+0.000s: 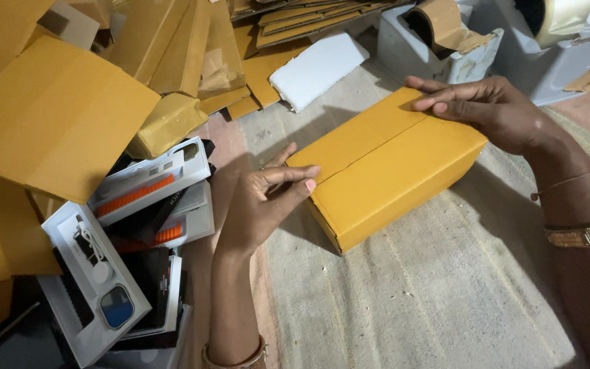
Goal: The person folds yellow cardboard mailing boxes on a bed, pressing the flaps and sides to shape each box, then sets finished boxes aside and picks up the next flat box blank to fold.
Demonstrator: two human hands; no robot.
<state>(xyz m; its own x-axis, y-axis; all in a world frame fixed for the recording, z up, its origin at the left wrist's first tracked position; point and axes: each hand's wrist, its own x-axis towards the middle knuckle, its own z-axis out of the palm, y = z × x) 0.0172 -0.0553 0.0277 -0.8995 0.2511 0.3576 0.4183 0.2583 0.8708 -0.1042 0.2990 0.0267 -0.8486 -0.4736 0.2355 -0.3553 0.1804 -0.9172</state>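
While both forearms reach in from the bottom and right edges of the view, the left hand (262, 205) is raised at the wrist, fingers bent, with thumb and fingertips drawn together on the near left corner of the closed yellow-orange corrugated cardboard box (387, 164). The right hand (489, 109) lies palm down, fingers extended and close together, pressed flat on the far top corner where the two lid flaps meet. The box thus sits between the hands, resting on a beige woven ribbed mat (445, 294), its centre seam running across the top.

Left of the left arm lies a pile of white rectangular product cartons (97, 280) with clear windows showing orange straps, smooth and glossy. Flat yellow cardboard sheets (56, 116) are stacked behind them. Further right, a white foam slab (317, 68) lies on the floor, then two grey tape dispensers (438, 48) with brown tape rolls.
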